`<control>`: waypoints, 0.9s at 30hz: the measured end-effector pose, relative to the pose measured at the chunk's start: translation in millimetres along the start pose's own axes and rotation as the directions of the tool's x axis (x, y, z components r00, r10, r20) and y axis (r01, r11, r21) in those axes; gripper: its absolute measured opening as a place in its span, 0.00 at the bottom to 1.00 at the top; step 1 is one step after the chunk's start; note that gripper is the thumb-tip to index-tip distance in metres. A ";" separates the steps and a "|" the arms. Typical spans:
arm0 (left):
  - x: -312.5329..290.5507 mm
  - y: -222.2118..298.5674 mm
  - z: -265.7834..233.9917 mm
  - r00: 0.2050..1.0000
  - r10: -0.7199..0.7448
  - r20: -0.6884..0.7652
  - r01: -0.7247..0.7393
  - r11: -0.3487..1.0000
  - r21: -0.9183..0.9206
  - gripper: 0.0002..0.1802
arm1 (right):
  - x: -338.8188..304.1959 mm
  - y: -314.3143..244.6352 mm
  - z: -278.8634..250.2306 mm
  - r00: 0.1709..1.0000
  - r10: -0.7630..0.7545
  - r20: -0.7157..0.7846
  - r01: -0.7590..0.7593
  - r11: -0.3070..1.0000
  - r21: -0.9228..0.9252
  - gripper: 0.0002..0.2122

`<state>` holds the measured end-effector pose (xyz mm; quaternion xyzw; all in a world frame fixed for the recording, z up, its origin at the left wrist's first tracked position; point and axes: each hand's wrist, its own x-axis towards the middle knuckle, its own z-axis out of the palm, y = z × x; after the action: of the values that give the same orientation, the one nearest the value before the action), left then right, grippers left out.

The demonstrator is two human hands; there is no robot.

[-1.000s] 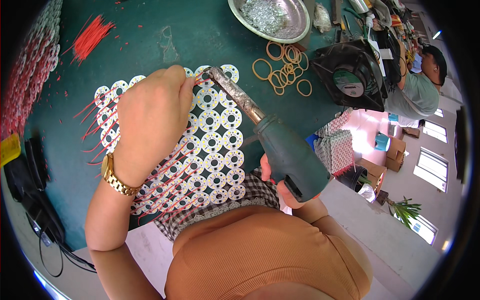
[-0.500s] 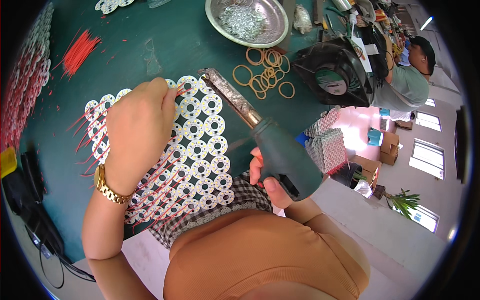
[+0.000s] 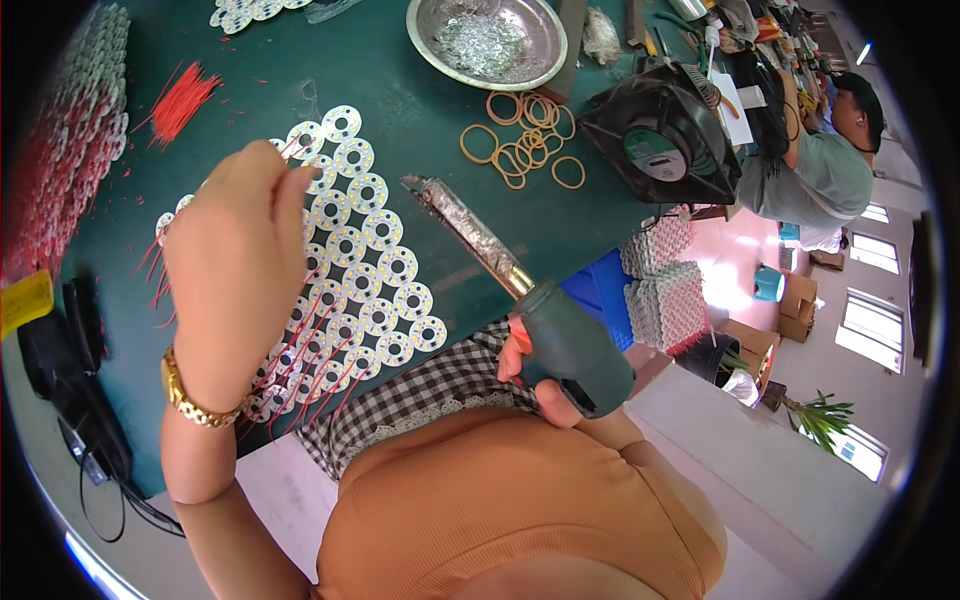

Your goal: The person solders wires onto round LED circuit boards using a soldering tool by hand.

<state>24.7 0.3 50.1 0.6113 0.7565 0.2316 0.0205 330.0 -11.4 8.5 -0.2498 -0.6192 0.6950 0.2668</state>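
Note:
A sheet of white ring-shaped LED boards (image 3: 365, 232) lies on the green table, with thin red wires (image 3: 325, 335) running across its near and left parts. My left hand (image 3: 235, 235), with a gold watch on the wrist, is over the sheet's left side. Its fingers are closed in a pinch near the far edge, where a red wire runs to them; the fingertips are partly hidden. My right hand (image 3: 555, 400) grips a soldering iron (image 3: 570, 345) with a thick green handle. The iron's metal tip points up and left, beside the sheet and apart from it.
A metal bowl (image 3: 487, 40) of solder bits stands at the far side. Rubber bands (image 3: 530, 140) and a black fan (image 3: 665, 145) lie to its right. Cut red wires (image 3: 183, 103) and stacked boards (image 3: 70, 150) are at left. Another person (image 3: 820, 160) sits far right.
The board sheet has shifted left and away from me and turned slightly, with my left hand moving left along with it. The soldering iron's tip has come a little nearer to me, off the sheet's corner.

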 end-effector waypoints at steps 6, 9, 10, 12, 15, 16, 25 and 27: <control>-8.1 -2.6 15.0 0.972 0.231 -0.037 -0.233 0.969 -0.079 0.07 | -9.3 39.8 -4.2 0.998 -0.058 0.017 0.061 0.969 -0.241 0.27; -14.7 -11.0 23.9 0.964 0.265 -0.036 -0.263 0.964 0.043 0.07 | -9.7 56.2 -5.1 0.997 -0.074 -0.026 0.059 0.927 -0.370 0.29; -16.0 -13.6 27.8 0.947 0.320 -0.026 -0.312 0.937 0.155 0.07 | -8.7 58.0 -5.7 0.995 -0.090 -0.048 0.067 0.928 -0.367 0.30; -22.3 -20.2 32.7 0.939 0.341 0.041 -0.342 0.913 0.221 0.07 | -7.8 52.8 -3.7 0.995 -0.020 -0.095 -0.009 0.955 -0.298 0.29; -33.7 -23.8 39.6 0.925 0.365 0.101 -0.379 0.878 0.292 0.06 | -4.3 44.5 -1.9 0.988 0.057 -0.144 -0.087 0.973 -0.215 0.29; -36.3 -24.4 40.9 0.923 0.373 0.092 -0.383 0.875 0.297 0.05 | -3.1 44.6 -1.7 0.987 0.061 -0.151 -0.092 0.973 -0.209 0.29; -39.5 -15.0 31.3 0.881 0.473 0.022 -0.473 0.881 -0.028 0.05 | 5.9 43.6 -18.0 0.952 0.298 -0.073 -0.307 0.923 -0.234 0.11; -32.3 -13.6 21.2 0.932 0.363 -0.016 -0.362 0.923 -0.132 0.05 | 5.2 37.8 -11.5 0.929 0.352 -0.115 -0.363 0.927 -0.090 0.13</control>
<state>27.0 -25.0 17.9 0.7389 0.6132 0.2785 0.0210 331.7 -2.9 -30.4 -0.4062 -0.5869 0.6839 0.1511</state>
